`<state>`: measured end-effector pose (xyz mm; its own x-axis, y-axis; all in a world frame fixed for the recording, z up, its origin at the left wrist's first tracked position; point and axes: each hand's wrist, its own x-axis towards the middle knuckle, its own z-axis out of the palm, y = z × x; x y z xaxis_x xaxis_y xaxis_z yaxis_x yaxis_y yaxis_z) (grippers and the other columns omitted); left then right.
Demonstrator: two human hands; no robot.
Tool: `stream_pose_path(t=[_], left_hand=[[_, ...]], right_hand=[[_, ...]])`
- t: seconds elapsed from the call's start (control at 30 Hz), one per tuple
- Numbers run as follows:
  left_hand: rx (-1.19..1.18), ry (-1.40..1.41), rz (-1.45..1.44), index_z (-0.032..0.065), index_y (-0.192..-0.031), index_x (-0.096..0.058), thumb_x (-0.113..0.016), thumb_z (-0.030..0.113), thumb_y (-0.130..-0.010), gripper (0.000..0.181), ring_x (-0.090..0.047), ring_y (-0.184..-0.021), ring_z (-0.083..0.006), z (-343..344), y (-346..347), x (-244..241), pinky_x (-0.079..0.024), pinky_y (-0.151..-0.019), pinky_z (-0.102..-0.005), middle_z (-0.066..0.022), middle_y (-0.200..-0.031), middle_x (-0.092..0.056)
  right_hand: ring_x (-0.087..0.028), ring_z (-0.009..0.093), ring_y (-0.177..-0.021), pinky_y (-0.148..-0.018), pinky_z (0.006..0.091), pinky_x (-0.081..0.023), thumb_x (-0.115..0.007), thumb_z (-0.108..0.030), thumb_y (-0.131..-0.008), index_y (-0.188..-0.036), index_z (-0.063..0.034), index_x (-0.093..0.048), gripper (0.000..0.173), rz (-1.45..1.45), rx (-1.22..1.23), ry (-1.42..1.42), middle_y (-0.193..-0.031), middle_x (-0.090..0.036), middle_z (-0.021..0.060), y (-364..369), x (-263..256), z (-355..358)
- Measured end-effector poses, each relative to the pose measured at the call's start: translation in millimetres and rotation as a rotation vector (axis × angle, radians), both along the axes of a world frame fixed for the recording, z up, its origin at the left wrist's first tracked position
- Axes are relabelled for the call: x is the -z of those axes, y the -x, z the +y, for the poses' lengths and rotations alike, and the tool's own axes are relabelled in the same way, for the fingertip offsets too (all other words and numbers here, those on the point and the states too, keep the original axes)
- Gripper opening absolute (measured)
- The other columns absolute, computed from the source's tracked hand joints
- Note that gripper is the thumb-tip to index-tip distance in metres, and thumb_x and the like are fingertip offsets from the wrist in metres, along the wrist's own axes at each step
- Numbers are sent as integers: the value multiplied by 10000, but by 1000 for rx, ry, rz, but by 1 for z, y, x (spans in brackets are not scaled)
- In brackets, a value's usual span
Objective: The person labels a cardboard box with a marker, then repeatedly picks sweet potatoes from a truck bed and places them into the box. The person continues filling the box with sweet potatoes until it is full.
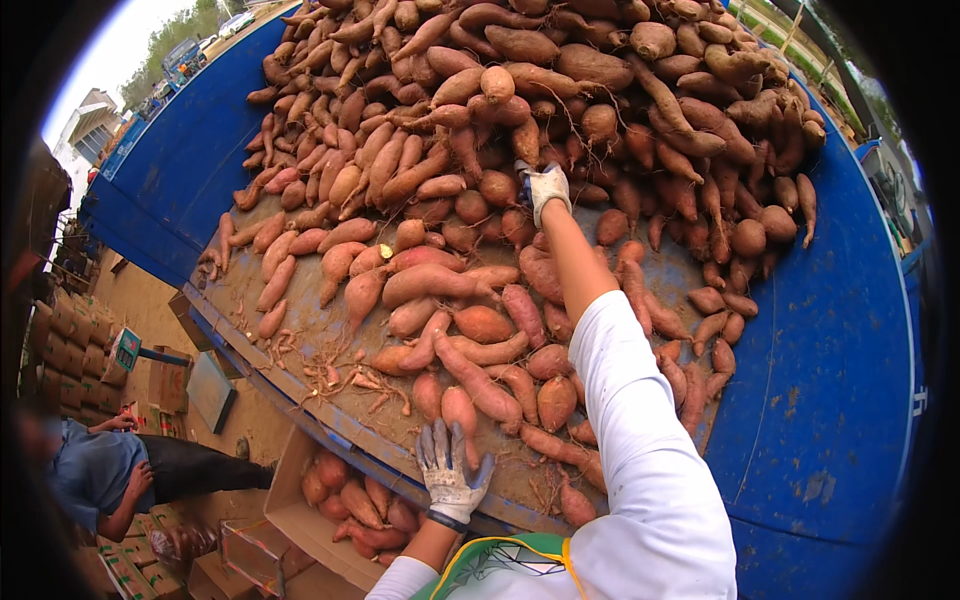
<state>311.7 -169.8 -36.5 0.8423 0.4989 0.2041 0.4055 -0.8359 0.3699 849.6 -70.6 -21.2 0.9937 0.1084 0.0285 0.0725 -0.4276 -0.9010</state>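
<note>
My right hand (546, 189), in a white work glove with a blue palm, reaches into the foot of a large heap of sweet potatoes (450, 56). Its curled fingers close around the lower tip of one sweet potato (526, 141); part of the grip is hidden behind the glove. Nearer to me, my left hand (454, 472) rests with fingers apart at the edge of the truck bed (390, 450). Its fingertips lie beside the tapered end of a sweet potato (459, 412). Loose sweet potatoes (431, 285) cover the bed between my hands.
Blue side panels (817, 360) wall the bed. Below its edge stands an open cardboard box (289, 480) holding sweet potatoes. Thin root scraps (367, 382) lie near the edge. On the ground are a person (105, 472), a platform scale (211, 390) and stacked cartons (75, 352).
</note>
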Motion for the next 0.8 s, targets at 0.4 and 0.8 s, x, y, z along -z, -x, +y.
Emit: stream_pose_path(t=[0.4, 0.8], left_hand=[[-57, -27, -50, 93, -1457, -302, -706, 388, -728, 885, -272, -1333, -455, 3, 12, 4, -191, -1100, -601, -218, -1456, -306], [-43, 17, -125, 108, -1471, -295, -686, 385, -759, 858, -243, -1364, -434, 6, 16, 8, -163, -1114, -588, -214, -1474, -290]], right_hand=[[-347, 59, -402, -365, 220, -277, -584, -223, -917, -969, -96, -631, 146, 532, -495, -480, -647, -532, -29, 116, -99, -85], [-464, 50, -465, -387, 199, -321, -590, -195, -914, -1087, -19, -621, 249, 520, -503, -166, -665, -585, 13, 239, -111, -221]])
